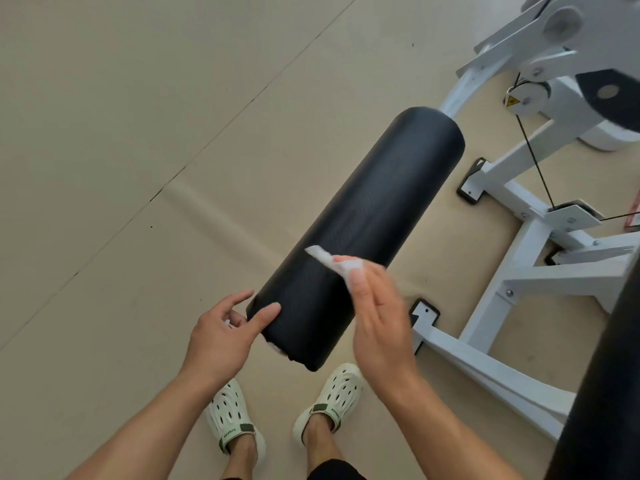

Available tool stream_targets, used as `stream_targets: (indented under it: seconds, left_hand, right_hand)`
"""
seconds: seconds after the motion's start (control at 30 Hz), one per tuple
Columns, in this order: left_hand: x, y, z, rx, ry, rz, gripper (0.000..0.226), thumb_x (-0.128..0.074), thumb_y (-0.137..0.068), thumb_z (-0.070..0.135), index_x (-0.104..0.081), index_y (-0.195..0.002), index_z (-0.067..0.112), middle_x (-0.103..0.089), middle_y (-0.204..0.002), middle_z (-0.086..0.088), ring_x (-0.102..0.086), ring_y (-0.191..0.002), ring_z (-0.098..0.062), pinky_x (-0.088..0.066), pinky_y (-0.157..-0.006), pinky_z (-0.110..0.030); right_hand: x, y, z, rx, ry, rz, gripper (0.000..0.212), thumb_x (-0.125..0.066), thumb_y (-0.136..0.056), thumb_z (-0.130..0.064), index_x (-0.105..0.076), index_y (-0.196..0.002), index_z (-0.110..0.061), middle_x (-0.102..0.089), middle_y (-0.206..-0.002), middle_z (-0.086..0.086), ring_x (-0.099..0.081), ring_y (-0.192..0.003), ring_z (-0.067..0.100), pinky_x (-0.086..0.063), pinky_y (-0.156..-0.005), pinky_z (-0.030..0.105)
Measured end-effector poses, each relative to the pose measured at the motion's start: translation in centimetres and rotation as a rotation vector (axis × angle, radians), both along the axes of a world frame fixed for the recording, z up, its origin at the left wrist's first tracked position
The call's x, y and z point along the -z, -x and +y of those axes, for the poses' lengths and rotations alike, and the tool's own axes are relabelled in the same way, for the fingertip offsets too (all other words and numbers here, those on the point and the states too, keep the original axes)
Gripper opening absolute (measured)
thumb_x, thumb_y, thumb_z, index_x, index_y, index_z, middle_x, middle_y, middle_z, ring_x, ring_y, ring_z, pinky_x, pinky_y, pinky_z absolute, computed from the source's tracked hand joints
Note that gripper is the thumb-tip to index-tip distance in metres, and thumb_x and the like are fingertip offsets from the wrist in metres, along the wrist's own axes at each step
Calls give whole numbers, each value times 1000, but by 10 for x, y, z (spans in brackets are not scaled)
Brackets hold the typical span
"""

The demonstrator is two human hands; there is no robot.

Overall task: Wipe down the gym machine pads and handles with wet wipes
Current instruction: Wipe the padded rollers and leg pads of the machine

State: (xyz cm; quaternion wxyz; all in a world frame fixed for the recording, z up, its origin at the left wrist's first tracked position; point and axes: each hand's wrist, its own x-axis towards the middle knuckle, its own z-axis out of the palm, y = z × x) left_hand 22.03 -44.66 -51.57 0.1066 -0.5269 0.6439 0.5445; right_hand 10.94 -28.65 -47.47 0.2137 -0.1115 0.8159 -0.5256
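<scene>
A long black roller pad [367, 216] juts from the white gym machine toward me, running from upper right to lower middle. My right hand [377, 306] lies flat with straight fingers on the pad's near right side, pressing a white wet wipe [325, 259] against it; the wipe sticks out past my fingertips. My left hand [225, 327] steadies the pad's near end, thumb laid on top and fingers spread around the end face. A bit of white shows under that hand; I cannot tell what it is.
The white steel frame [519, 271] of the machine spreads across the floor at right, with black foot plates [424, 313], a cable and a pulley [530, 95]. Another black pad edge [609, 375] fills the right border. Beige floor lies left; my feet in pale clogs [235, 417] stand below the roller.
</scene>
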Motion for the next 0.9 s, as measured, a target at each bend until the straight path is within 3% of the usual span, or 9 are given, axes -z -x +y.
stream_targets:
  seconds: [0.1,0.17,0.23,0.33,0.47,0.57,0.67,0.8,0.9]
  left_hand:
    - [2,-1,-3,-56,72,-15,26,-71,-84,55,-74,-100,35,-59,-67,2,-62,-68,-18,-47,-70,-31]
    - [0,-2,0,-39,97,-6,17,-68,-89,50,-74,-94,35,-58,-67,1,-62,-69,-19,-48,-69,-30]
    - [-6,-4,6,-29,127,57,14,-68,-91,44,-73,-100,34,-57,-64,2,-62,-70,-13,-45,-72,-21]
    - [-28,-3,21,-50,158,210,11,-70,-90,39,-71,-100,34,-54,-61,8,-60,-66,-4,-42,-75,-9]
    - [-59,6,36,-109,-148,443,40,-69,-79,67,-75,-102,35,-60,-72,9,-57,-68,-3,-44,-72,-20]
    - [-72,11,38,-159,-312,499,35,-75,-80,57,-77,-100,29,-69,-80,4,-60,-71,-9,-48,-72,-30]
    - [-75,9,38,-158,-232,450,27,-72,-80,49,-79,-93,26,-74,-85,-2,-67,-78,-16,-55,-79,-41]
    - [-71,0,32,-239,-155,415,19,-73,-82,41,-79,-87,23,-75,-79,3,-67,-75,-11,-54,-72,-26]
    - [-72,-3,32,-252,-187,419,14,-69,-92,28,-77,-83,21,-63,-61,14,-55,-60,-3,-45,-63,-20]
  right_hand:
    - [2,16,19,299,-80,79,21,-47,-107,-36,-64,-102,-46,-57,-101,-20,-54,-104,4,-38,-83,10]
    - [5,37,28,455,-116,127,21,-52,-106,-38,-65,-92,-47,-56,-89,-11,-53,-88,9,-40,-75,22]
    - [-1,55,27,521,-69,149,20,-55,-105,-38,-73,-100,-43,-62,-80,-12,-57,-77,11,-45,-70,31]
    - [-16,52,8,390,27,116,17,-58,-105,-31,-74,-108,-28,-73,-87,-10,-67,-83,7,-52,-72,25]
    - [-40,3,-17,90,143,-192,16,-59,-102,-31,-67,-95,-20,-63,-68,-1,-55,-59,16,-44,-52,29]
    - [-47,-19,-20,52,203,-411,25,-58,-102,-31,-72,-99,-10,-74,-84,12,-71,-74,26,-58,-63,32]
    - [-44,-28,-21,52,192,-463,28,-54,-103,-32,-75,-103,-13,-74,-94,16,-71,-90,37,-60,-76,51]
    - [-42,-33,-21,154,181,-495,28,-48,-106,-30,-73,-112,-20,-77,-96,4,-75,-86,20,-59,-65,28]
    - [-43,-34,-23,160,186,-572,34,-50,-101,-45,-70,-116,-22,-78,-98,5,-76,-89,22,-62,-70,33]
